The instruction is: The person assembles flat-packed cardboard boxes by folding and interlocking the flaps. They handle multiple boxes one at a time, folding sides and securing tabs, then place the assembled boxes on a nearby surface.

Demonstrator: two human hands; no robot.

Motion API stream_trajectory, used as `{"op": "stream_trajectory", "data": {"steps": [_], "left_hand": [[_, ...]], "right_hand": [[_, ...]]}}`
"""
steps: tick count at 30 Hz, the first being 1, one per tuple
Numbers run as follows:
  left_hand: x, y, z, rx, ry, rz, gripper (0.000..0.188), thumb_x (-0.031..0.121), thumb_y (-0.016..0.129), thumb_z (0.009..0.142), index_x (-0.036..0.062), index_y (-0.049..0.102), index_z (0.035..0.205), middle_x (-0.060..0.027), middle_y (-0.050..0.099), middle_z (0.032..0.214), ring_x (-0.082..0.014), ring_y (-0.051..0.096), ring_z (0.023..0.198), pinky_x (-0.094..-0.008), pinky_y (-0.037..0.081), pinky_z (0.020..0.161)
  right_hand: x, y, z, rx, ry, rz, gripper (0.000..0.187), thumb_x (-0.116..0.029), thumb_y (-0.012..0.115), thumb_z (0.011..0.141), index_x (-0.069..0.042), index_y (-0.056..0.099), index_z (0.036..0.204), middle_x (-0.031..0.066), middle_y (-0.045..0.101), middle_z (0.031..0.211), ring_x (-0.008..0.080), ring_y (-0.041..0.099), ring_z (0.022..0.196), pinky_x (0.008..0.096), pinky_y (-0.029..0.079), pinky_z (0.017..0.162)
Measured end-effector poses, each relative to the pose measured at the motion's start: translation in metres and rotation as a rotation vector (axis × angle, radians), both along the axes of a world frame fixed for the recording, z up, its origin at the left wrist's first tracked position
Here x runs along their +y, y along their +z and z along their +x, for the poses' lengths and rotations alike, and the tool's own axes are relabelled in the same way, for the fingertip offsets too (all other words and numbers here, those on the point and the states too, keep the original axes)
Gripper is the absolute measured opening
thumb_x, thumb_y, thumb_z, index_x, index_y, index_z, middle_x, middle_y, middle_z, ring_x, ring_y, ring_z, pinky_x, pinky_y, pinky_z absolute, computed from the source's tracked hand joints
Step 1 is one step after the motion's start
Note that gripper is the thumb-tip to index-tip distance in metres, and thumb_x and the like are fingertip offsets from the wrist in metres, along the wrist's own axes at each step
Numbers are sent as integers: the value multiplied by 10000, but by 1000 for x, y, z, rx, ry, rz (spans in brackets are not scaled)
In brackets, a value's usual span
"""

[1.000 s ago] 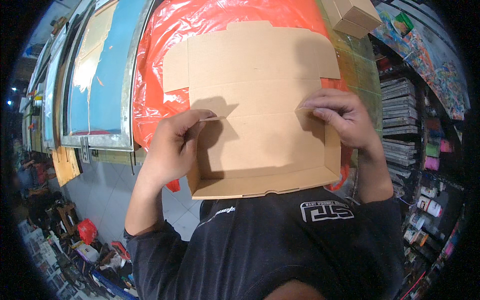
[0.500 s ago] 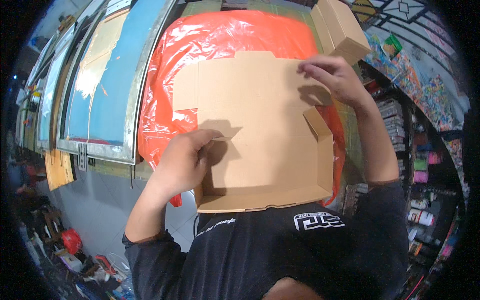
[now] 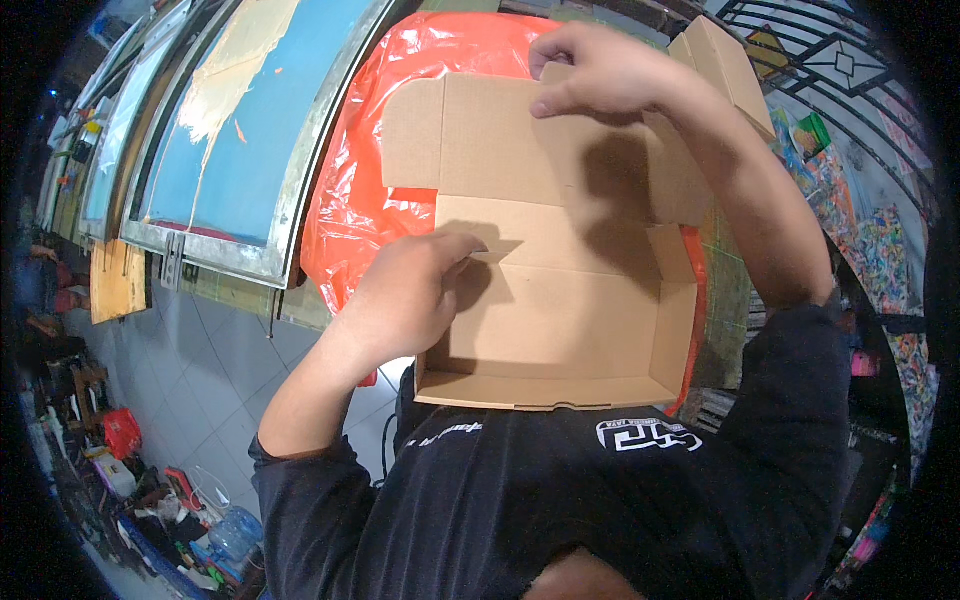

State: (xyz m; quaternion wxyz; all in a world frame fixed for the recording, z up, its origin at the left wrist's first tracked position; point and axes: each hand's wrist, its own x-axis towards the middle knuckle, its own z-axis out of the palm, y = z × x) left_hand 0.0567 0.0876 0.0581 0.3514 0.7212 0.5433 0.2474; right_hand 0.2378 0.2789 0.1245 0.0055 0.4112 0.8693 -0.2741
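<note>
A brown cardboard box [image 3: 560,310] lies in front of my torso, its near wall and right wall standing. Its lid [image 3: 500,130] is folded back away from me, with side flaps spread out. At the lid's far edge, my right hand [image 3: 605,75] pinches the tab between thumb and curled fingers. My left hand [image 3: 400,300] closes on the box's left side panel, thumb and fingers together; the hand hides much of that panel. Shadows of both hands fall on the cardboard.
Beneath the box spreads a shiny red plastic sheet [image 3: 345,220]. Metal-framed blue screens [image 3: 260,150] lean at the left. Another cardboard box [image 3: 725,70] sits at the far right, near a black metal grille [image 3: 840,65]. Clutter with a clear plastic bottle [image 3: 235,530] lies lower left.
My right hand has moved left and farther in, from hovering by the lid's right corner to gripping its far edge. The right wall has come more upright. My left hand keeps its hold.
</note>
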Motion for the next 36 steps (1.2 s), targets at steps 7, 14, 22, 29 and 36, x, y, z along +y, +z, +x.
{"op": "stream_trajectory", "data": {"steps": [7, 14, 22, 29, 36], "left_hand": [[-1, 2, 0, 40, -8, 18, 345, -43, 478, 701, -40, 596, 1025, -270, 596, 853, -425, 579, 853, -459, 468, 740], [-3, -1, 2, 49, 15, 84, 371, -26, 503, 712, -7, 594, 1071, -273, 597, 864, -432, 577, 878, -465, 471, 751], [-2, -3, -1, 61, 9, 3, 315, -67, 461, 702, -16, 588, 985, -241, 609, 855, -398, 599, 849, -431, 469, 723], [0, 1, -1, 50, -27, -47, 478, -131, 398, 618, -25, 586, 1045, -248, 602, 868, -350, 626, 836, -355, 484, 726], [-2, 1, 0, 73, -10, -59, 495, -119, 406, 608, -8, 583, 1057, -235, 605, 881, -354, 623, 828, -355, 485, 719]], "right_hand": [[-95, 0, 20, 31, 325, 597, 311, -49, 600, 726, -39, 516, 1025, 145, 576, 746, 313, 591, 680, 406, 467, 579], [-160, -6, 14, -217, 259, 610, 219, -120, 511, 767, -45, 522, 973, 75, 548, 732, 201, 616, 701, 312, 504, 548], [-66, 13, 12, 13, 93, 235, 338, -134, 623, 779, -34, 578, 1099, 169, 607, 933, 328, 583, 941, 400, 455, 836], [33, -39, 4, -244, -67, 14, 369, -207, 739, 736, -1, 582, 998, 108, 588, 808, 217, 598, 729, 353, 483, 649], [28, -15, 10, -111, -80, -84, 275, -188, 748, 737, 4, 558, 786, 8, 470, 608, 101, 484, 556, 278, 387, 447]]}}
